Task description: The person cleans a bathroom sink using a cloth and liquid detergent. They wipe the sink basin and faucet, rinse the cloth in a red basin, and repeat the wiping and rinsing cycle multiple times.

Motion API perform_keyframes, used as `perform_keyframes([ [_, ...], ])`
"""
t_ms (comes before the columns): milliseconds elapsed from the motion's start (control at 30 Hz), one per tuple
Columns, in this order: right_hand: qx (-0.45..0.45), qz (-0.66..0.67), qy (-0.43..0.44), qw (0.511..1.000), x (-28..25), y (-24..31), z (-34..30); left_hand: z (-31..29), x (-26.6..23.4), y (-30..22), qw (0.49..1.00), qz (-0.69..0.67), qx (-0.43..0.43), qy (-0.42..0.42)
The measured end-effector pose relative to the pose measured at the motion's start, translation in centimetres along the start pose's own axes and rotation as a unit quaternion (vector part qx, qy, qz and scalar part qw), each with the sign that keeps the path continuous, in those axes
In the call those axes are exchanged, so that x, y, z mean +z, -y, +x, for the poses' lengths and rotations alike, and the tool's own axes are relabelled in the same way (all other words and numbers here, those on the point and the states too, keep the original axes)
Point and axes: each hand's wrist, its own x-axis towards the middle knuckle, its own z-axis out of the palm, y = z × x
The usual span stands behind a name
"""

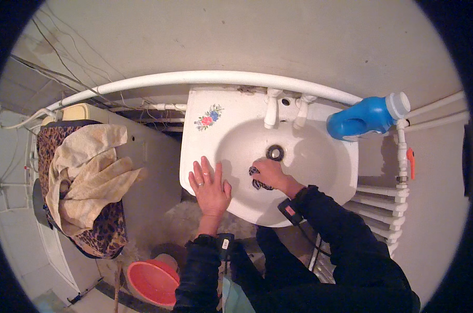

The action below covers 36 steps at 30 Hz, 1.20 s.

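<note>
White ceramic washbasin [197, 148] with a rounded front, biggest item, fills mid-view. Long white pipe [221, 77] runs along the wall behind it. Brown-and-black leopard-print cover [110, 237] draped at far left, crumpled beige fabric towel [90, 169] lying on top. Blue plastic bottle with white cap [359, 120] on the basin's right rear, tilted, cap end to the right. Round red plastic bowl [152, 280] down low, left of the person's legs. Hands well apart: left hand [211, 193] spread flat and holding nothing, over the left front rim (can't tell if it touches); right hand [272, 175] closed on the cloth, inside the bowl of the basin. White twin-handled faucet [272, 112] at the rear. Small bunched dark patterned cloth [260, 185] pokes out below the right fingers, in the basin's front part. Black-ringed round drain [275, 153], smallest, just behind the right hand.
</note>
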Motion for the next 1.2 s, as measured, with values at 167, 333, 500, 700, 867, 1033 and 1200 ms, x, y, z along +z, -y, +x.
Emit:
perform_keyframes([
  [167,-0.046,-0.030,-0.149,0.987,1.0,1.0,-2.6,0.1,0.3,0.0,1.000,0.004,0.001,-0.006],
  [333,0.068,0.049,-0.205,0.975,0.1,-1.8,0.7,0.1,0.2,0.1,1.000,0.000,0.000,-0.002],
  [500,0.165,-0.022,-0.320,0.933,-1.0,-4.6,3.2,0.0,0.2,0.1,1.000,-0.004,0.000,-0.010],
  [700,0.084,-0.070,-0.257,0.960,-0.7,-4.0,4.0,0.1,0.2,-0.1,1.000,-0.009,-0.009,-0.006],
  [867,0.090,-0.069,-0.270,0.956,-1.6,-5.0,3.6,0.2,0.0,0.1,1.000,-0.012,-0.011,0.024],
  [1033,0.123,-0.042,-0.283,0.950,0.2,-3.2,4.2,0.0,0.3,0.0,1.000,-0.003,-0.004,0.005],
  [1200,0.025,-0.073,-0.223,0.972,-0.9,-3.7,4.1,0.2,0.1,0.1,1.000,-0.013,-0.003,0.005],
])
